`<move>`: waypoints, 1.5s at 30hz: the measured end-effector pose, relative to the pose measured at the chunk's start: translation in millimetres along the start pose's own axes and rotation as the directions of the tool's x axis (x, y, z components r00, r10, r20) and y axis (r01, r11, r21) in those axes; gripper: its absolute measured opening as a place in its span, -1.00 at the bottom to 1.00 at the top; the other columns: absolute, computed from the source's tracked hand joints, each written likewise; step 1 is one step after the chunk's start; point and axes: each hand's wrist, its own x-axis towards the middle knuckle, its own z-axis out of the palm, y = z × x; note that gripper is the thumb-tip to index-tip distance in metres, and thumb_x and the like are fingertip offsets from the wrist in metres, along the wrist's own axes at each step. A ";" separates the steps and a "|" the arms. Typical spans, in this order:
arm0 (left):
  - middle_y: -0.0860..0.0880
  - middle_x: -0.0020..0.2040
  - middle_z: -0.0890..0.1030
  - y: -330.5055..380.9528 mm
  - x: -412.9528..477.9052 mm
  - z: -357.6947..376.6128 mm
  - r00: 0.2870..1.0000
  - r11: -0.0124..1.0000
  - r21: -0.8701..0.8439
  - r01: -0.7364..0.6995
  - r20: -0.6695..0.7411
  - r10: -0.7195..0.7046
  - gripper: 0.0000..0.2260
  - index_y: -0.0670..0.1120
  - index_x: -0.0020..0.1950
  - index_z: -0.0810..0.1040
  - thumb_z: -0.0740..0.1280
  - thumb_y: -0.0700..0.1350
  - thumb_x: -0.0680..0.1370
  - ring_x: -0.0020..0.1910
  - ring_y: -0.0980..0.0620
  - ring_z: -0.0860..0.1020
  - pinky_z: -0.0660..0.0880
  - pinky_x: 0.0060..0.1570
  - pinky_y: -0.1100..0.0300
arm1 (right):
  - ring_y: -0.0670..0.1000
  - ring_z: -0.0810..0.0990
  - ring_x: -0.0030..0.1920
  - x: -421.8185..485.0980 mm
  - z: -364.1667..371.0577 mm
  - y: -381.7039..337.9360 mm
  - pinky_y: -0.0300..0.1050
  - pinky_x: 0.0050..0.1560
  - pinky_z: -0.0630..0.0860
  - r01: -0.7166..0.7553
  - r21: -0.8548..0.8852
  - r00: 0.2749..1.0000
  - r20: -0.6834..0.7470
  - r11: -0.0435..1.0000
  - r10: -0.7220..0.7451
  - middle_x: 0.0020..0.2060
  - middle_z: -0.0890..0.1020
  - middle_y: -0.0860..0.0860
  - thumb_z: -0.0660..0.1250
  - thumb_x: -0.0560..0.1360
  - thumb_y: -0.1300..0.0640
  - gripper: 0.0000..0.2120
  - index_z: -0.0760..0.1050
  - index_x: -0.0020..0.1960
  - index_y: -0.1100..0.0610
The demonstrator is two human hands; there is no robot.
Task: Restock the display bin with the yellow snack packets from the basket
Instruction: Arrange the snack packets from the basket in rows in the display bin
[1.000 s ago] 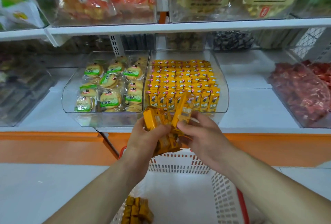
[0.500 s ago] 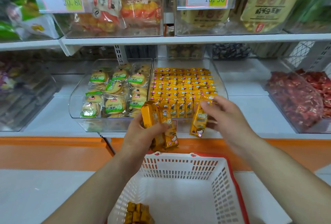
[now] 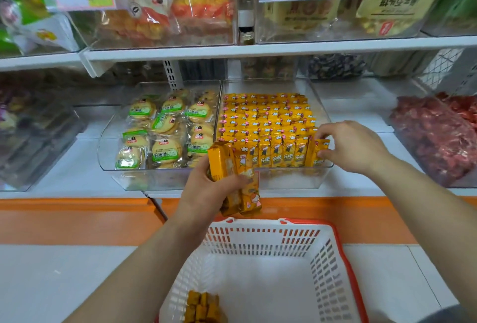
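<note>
A clear display bin [image 3: 321,105] on the shelf holds neat rows of yellow snack packets [image 3: 265,126]. My left hand [image 3: 206,191] grips a bunch of yellow packets [image 3: 237,180] just in front of the bin's near left corner. Over at the bin's front right corner, my right hand [image 3: 353,147] pinches one yellow packet [image 3: 318,153] standing upright at the end of the front row. Below stands a white basket [image 3: 265,242] with a red rim. Several yellow packets [image 3: 204,307] lie at its bottom left.
A clear bin of green-labelled round biscuits [image 3: 165,129] adjoins the yellow bin on the left. A bin of red sweets [image 3: 436,134] sits at the right. An upper shelf [image 3: 258,50] with bagged snacks and price tags overhangs. An orange ledge [image 3: 77,219] runs below the shelf.
My right hand took one packet from the bunch, carried it right and up, and now has it in the bin's front right corner. The left hand kept holding the bunch. The view tilted upward.
</note>
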 end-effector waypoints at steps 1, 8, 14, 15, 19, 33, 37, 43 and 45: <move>-0.04 0.00 0.75 -2.0 2.0 -0.2 1.000 1.000 0.005 0.003 0.005 -0.003 -0.59 0.05 0.21 0.56 0.56 -0.18 0.42 -0.05 -0.14 0.74 0.69 -0.10 -0.08 | 0.08 0.54 0.15 3.1 2.5 -0.7 -0.06 -0.08 0.43 0.014 -0.051 1.000 0.012 0.999 -0.013 0.08 0.66 -0.06 0.50 0.43 0.00 -0.72 0.58 0.12 -0.18; -0.05 0.00 0.75 -13.4 16.1 2.3 0.998 0.998 0.024 0.057 0.021 -0.057 -0.55 0.06 0.24 0.53 0.56 -0.17 0.41 -0.06 -0.14 0.75 0.69 -0.09 -0.09 | 0.08 0.54 0.19 11.6 9.7 -5.2 -0.03 0.00 0.51 0.089 -0.207 0.994 0.082 0.974 -0.073 0.17 0.58 -0.08 0.48 0.44 -0.03 -0.63 0.53 0.22 -0.18; -0.01 -0.02 0.75 -14.2 19.0 11.1 0.997 0.998 0.010 0.063 0.037 -0.064 -0.43 0.08 0.22 0.54 0.59 -0.05 0.24 -0.08 -0.11 0.75 0.68 -0.16 -0.02 | 0.08 0.54 0.00 -13.2 -12.6 -27.0 -0.06 -0.13 0.47 0.181 -0.121 0.913 -0.349 0.976 -0.212 -0.04 0.56 -0.02 0.51 0.41 0.00 -0.76 0.61 0.05 -0.02; -0.01 -0.03 0.76 -13.7 18.3 13.4 0.997 0.998 0.004 0.059 0.043 -0.059 -0.43 0.08 0.22 0.54 0.58 -0.05 0.24 -0.09 -0.10 0.75 0.68 -0.18 -0.01 | -0.02 0.53 -0.04 -21.0 -12.5 -36.2 -0.13 -0.14 0.42 0.225 0.048 0.915 -0.354 0.973 -0.194 -0.07 0.56 -0.09 0.48 0.44 -0.01 -0.81 0.61 0.03 -0.04; -0.08 -0.02 0.75 -11.6 11.7 23.5 0.994 0.999 -0.001 0.035 0.104 -0.034 -0.47 0.05 0.18 0.59 0.64 -0.12 0.25 -0.09 -0.13 0.75 0.66 -0.25 0.10 | -0.22 0.60 -0.07 -50.3 -2.4 -73.9 -0.32 -0.17 0.49 -0.013 0.731 0.967 0.182 0.682 -0.176 0.00 0.54 -0.26 0.32 0.59 -0.07 -0.70 0.47 0.32 -0.18; 0.00 -0.08 0.73 -8.4 5.0 27.2 0.994 0.997 0.029 0.070 0.076 -0.072 -0.57 0.19 -0.01 0.67 0.69 0.12 0.18 -0.07 -0.09 0.72 0.65 -0.22 0.07 | -0.05 0.68 -0.16 -39.3 -25.3 -43.4 -0.02 -0.09 0.62 -0.067 0.897 0.994 0.100 0.437 -0.053 -0.05 0.62 0.02 0.52 0.44 0.06 -0.80 0.63 0.04 -0.10; 0.00 0.05 0.71 -10.1 6.1 26.9 0.996 0.995 0.038 0.090 0.024 -0.091 -0.33 0.20 0.19 0.59 0.63 0.26 0.11 0.01 -0.12 0.68 0.61 -0.22 0.04 | -0.05 0.68 -0.27 -22.0 -28.1 -20.8 -0.10 -0.19 0.66 0.003 0.823 0.990 -0.083 0.568 0.114 -0.01 0.64 0.08 0.54 0.44 0.14 -0.79 0.59 -0.01 -0.07; -0.01 0.19 0.67 -10.4 7.1 27.9 0.994 0.992 0.064 0.111 0.010 -0.112 -0.22 0.16 0.34 0.51 0.62 0.25 0.15 0.11 -0.16 0.67 0.65 -0.15 -0.05 | -0.01 0.56 -0.06 -2.0 -5.1 -8.2 -0.14 -0.14 0.38 0.091 0.290 0.975 -0.219 0.953 -0.027 -0.11 0.58 -0.06 0.51 0.44 -0.04 -0.74 0.59 0.11 -0.13; -0.03 0.17 0.68 -10.9 8.5 27.0 0.992 0.991 0.057 0.121 0.014 -0.122 -0.31 0.15 0.31 0.52 0.61 0.21 0.21 0.10 -0.17 0.68 0.65 -0.06 -0.19 | 0.05 0.52 -0.03 0.8 2.3 -8.6 -0.11 -0.13 0.31 0.138 0.129 0.965 -0.240 0.982 -0.104 -0.19 0.52 -0.04 0.51 0.43 -0.10 -0.72 0.61 0.11 -0.13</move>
